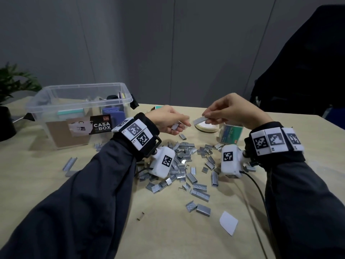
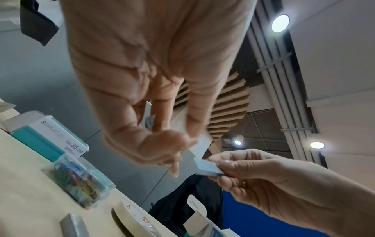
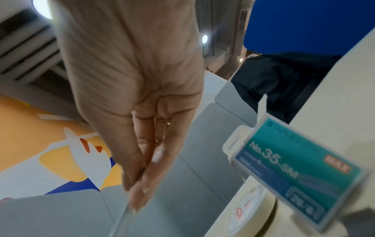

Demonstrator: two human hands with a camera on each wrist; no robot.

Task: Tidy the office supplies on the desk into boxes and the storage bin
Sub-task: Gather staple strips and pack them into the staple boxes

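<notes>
Loose grey staple strips [image 1: 186, 159] lie heaped on the desk in front of me. Above the heap both hands are raised and nearly meet. My left hand [image 1: 182, 124] curls its fingers round a short staple strip [image 1: 175, 126]; the left wrist view shows this hand [image 2: 178, 149] blurred. My right hand [image 1: 206, 116] pinches a longer staple strip [image 1: 200, 120] between thumb and fingertips, the same strip [image 2: 209, 168] shows in the left wrist view. An open green staples box [image 1: 231, 134] stands under the right hand. The clear storage bin [image 1: 56, 90] sits at the back left.
A tape roll [image 1: 206, 128] lies beside the green box. A second staples box [image 2: 50, 136] and a clear case of coloured paper clips [image 2: 81, 178] stand behind my left hand. A white paper scrap [image 1: 228, 222] lies near the front. A potted plant [image 1: 11, 86] stands far left.
</notes>
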